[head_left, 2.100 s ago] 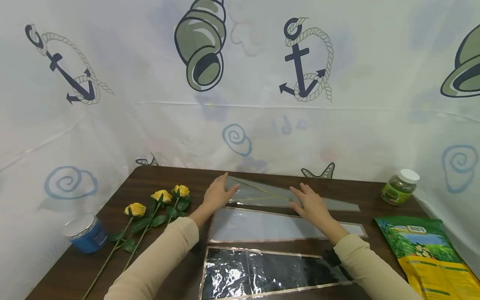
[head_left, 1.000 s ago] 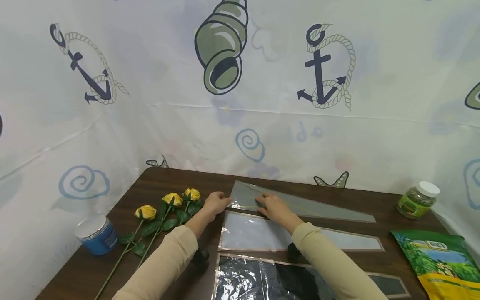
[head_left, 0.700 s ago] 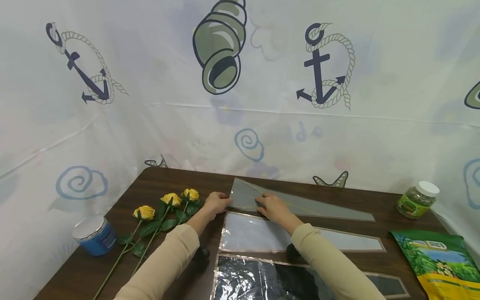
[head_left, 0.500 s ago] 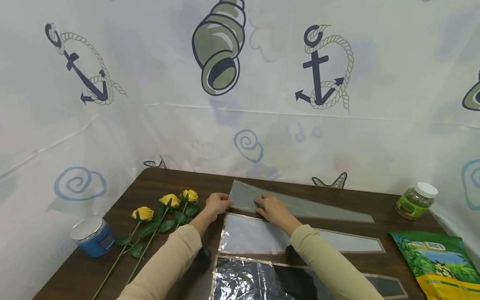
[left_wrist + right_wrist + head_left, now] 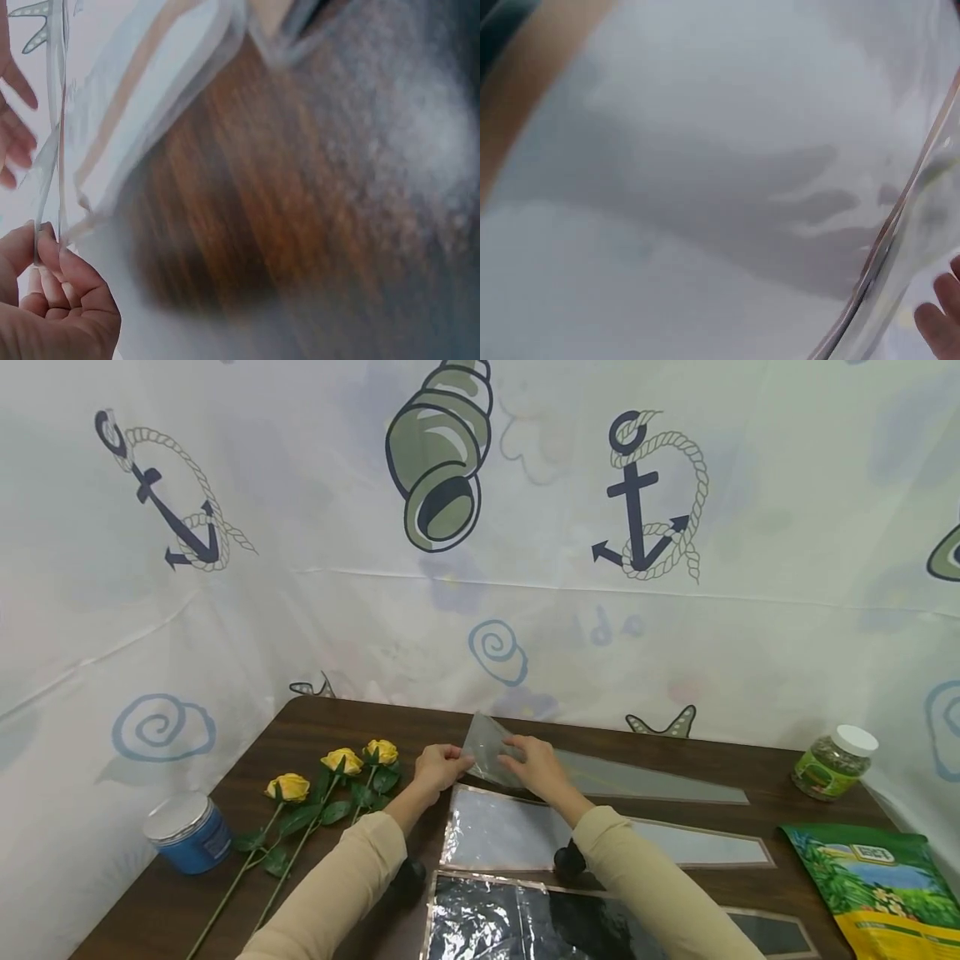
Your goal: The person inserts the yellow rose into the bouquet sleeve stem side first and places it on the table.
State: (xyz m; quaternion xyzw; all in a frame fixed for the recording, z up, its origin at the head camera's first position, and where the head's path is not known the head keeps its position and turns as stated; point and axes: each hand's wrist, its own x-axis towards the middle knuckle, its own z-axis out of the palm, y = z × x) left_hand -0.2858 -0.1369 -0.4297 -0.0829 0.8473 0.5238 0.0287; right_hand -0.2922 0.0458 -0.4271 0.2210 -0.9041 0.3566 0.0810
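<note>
A long, tapered grey plastic flower sleeve (image 5: 645, 777) with a see-through front lies at the back of the dark table, its wide left end raised and bulging. My left hand (image 5: 441, 770) pinches the lower left edge of that end between thumb and fingers. The left wrist view shows the pinching fingertips (image 5: 49, 244) on the film. My right hand (image 5: 542, 770) is at the raised part, fingers loosely spread against the film; its fingers (image 5: 939, 319) show beside the sleeve's edge in the right wrist view.
Nearer me lie a white sleeve (image 5: 502, 831) and a black one (image 5: 480, 914). Yellow roses (image 5: 341, 762) and a blue tin (image 5: 187, 833) are at left. To the right stand a lidded jar (image 5: 834, 764) and a green-yellow pouch (image 5: 873, 885).
Both hands came down from above the grey sleeve onto its wide end. That end lay flat half a second ago and is now lifted and bowed, with the left hand slightly further right.
</note>
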